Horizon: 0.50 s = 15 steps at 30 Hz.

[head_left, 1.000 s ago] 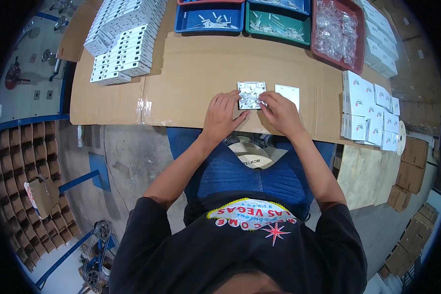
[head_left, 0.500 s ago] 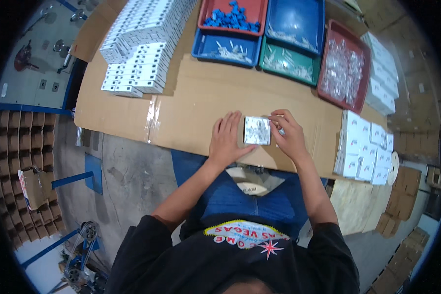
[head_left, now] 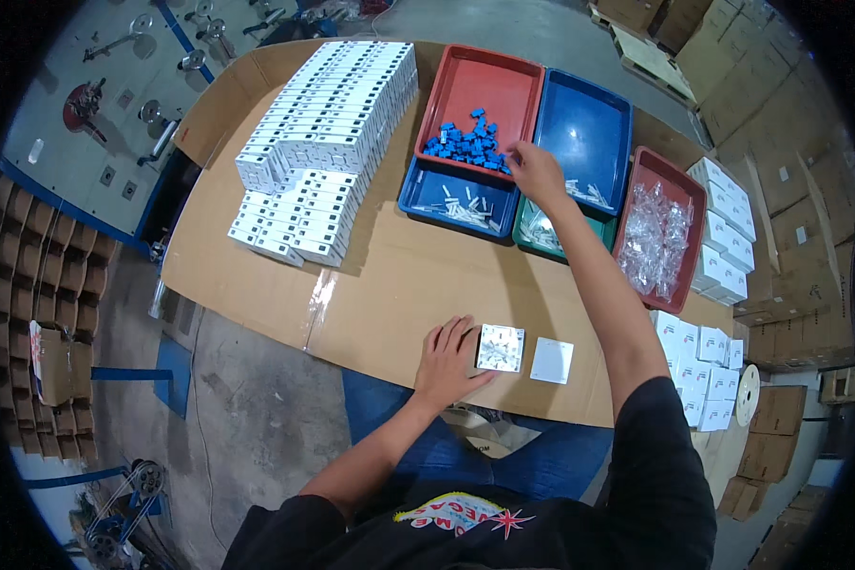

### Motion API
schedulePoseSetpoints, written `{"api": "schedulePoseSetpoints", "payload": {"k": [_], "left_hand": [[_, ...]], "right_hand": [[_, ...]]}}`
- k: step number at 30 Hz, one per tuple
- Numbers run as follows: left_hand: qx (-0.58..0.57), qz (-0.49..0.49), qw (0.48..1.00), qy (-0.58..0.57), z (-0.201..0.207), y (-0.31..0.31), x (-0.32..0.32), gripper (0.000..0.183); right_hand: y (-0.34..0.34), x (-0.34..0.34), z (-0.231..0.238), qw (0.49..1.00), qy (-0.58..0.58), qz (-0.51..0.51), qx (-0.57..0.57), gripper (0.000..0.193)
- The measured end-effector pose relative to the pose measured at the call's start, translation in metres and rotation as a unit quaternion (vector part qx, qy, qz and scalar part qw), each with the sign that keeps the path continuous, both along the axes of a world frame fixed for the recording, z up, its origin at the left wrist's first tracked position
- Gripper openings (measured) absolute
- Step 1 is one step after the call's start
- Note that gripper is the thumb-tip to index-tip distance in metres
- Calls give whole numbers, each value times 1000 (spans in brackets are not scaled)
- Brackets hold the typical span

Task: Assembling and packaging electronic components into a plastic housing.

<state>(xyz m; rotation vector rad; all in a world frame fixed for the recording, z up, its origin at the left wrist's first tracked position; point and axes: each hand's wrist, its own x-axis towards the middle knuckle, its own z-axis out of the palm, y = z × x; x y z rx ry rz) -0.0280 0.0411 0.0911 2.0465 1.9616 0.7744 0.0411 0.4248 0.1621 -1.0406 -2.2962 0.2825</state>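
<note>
Reaching across the cardboard top [head_left: 389, 285] toward 12 o'clock, to the red tray [head_left: 475, 90], with the right hand [head_left: 537, 176] at that tray's near right corner, fingertips just beside the heap of blue pieces [head_left: 465, 144]. Cannot tell whether anything is pinched there yet: fingers curled downward, tips hidden. Left hand [head_left: 446, 356] at 6 o'clock, spread flat and holding nothing, fingers touching the left edge of the square white base [head_left: 500, 348] and steadying it on the cardboard. White cover [head_left: 551, 361] lying flat just to the right of the base, apart from it.

Judged as a fetching step: base parked, one small piece sought. Calls for a fine pinch on a single blue piece out of a tangled heap, then a clear lift over the tray wall.

Around, from big to small: rows of white boxes [head_left: 328, 142] stacked at 10 o'clock; empty-looking blue tray [head_left: 584, 133] at 1 o'clock, under the right wrist; second red tray [head_left: 657, 223] full of clear bags at 2 o'clock; dark blue tray [head_left: 456, 199] with pale small parts and green tray [head_left: 541, 233] directly beneath the outstretched forearm; more small white boxes [head_left: 698, 361] at 4 o'clock. Nothing blocking the heap itself; only the low tray walls and the two near trays lying along the way back to the base.
</note>
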Motion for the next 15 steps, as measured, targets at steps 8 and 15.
{"api": "schedulePoseSetpoints", "payload": {"k": [8,15], "left_hand": [[-27,3,1000,-8,7,3,-3,84],[-34,3,999,-1,11,4,-1,82]], "right_hand": [[67,-60,-4,999,-44,-12,-28,28],[92,-60,-33,1000,-16,12,-10,27]]}}
